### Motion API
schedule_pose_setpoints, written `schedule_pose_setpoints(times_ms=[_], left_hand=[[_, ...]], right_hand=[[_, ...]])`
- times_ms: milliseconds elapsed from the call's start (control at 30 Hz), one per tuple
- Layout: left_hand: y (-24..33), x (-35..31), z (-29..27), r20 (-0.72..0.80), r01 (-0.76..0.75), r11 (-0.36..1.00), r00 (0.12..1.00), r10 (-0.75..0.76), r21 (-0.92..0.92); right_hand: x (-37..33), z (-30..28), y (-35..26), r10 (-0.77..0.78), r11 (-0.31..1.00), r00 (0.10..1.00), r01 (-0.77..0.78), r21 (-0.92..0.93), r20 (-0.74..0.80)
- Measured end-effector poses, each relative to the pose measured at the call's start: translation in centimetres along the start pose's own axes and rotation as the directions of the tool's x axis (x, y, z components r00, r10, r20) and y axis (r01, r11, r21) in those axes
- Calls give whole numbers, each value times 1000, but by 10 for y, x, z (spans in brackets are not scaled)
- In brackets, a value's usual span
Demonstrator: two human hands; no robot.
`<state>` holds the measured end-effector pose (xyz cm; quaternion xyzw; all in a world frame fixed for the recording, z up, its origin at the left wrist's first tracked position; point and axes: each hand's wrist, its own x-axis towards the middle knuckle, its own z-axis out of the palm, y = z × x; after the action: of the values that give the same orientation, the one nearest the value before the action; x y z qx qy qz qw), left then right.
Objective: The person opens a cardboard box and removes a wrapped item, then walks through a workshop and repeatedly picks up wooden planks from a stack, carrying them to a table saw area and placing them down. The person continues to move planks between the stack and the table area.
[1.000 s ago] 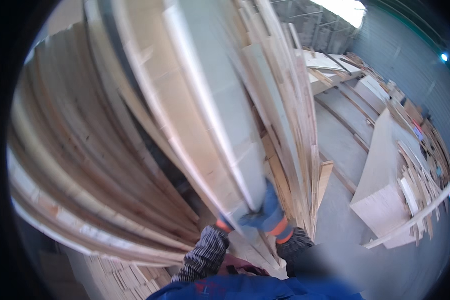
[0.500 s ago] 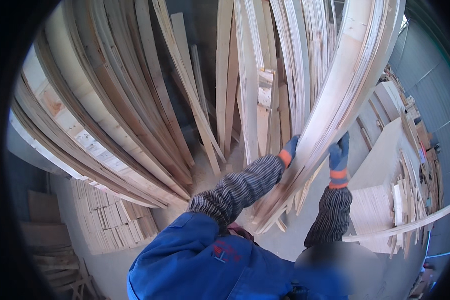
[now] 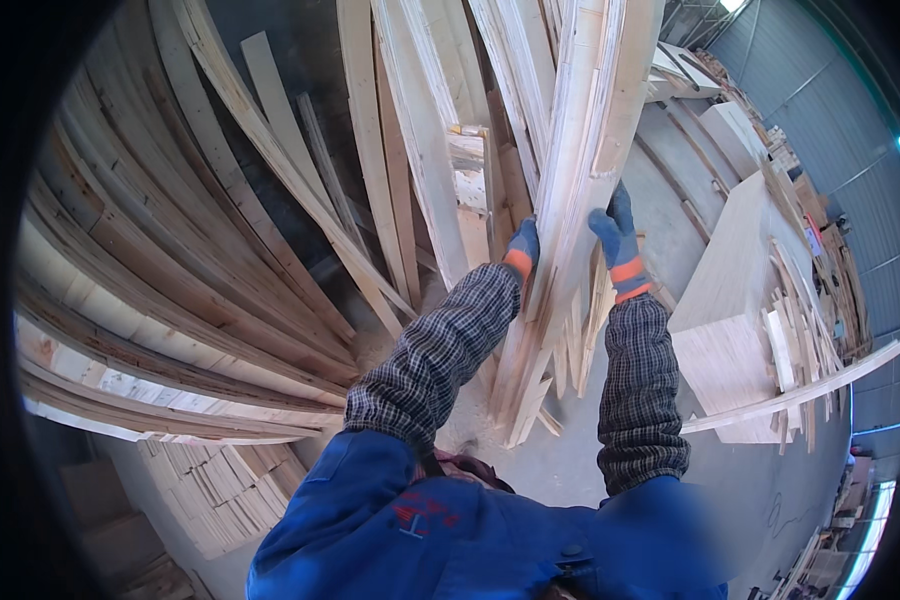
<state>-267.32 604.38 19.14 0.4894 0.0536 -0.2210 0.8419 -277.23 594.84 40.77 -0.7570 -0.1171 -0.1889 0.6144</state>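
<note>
A tall bundle of pale wooden planks (image 3: 580,130) stands upright in front of me, its lower ends on the floor. My left hand (image 3: 523,246), in a grey-blue glove with an orange cuff, grips the bundle's left edge, with its fingertips partly hidden by the wood. At the right edge, a little higher, my right hand (image 3: 617,226) in a matching glove closes on the planks, thumb toward the front face. Several short wood offcuts (image 3: 576,340) lean at the foot of the bundle, between it and my right forearm.
Long planks (image 3: 220,270) lean in a dense row on the left. More upright boards (image 3: 410,120) stand behind the bundle. Low on the left lies a stack of short boards (image 3: 215,490). To the right are a large pale board stack (image 3: 735,290) and a curved strip (image 3: 820,388) reaching over the floor.
My view has turned right, so the scene shifts left. The bundle stands more upright now, and both hands are still at its edges.
</note>
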Motion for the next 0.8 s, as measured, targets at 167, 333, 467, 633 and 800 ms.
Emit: schedule_pose_setpoints(times_ms=[167,333,467,633,800], left_hand=[[0,-1,5,-21,-77,958,996,86,276],[39,-58,30,-116,-102,907,980,162,409],[62,-87,24,-146,-143,934,969,200,327],[66,-140,4,-135,-274,888,930,343,369],[63,-176,-97,-122,-269,950,950,289,156]], right_hand=[[-8,-3,13,-7,1000,997,8,13,-76],[-28,-8,8,-22,1000,997,21,-17,-70],[-41,-6,4,4,999,999,-1,48,-50],[-77,-32,16,-14,997,992,4,-81,-125],[-157,-35,12,134,991,907,-123,53,-400]])
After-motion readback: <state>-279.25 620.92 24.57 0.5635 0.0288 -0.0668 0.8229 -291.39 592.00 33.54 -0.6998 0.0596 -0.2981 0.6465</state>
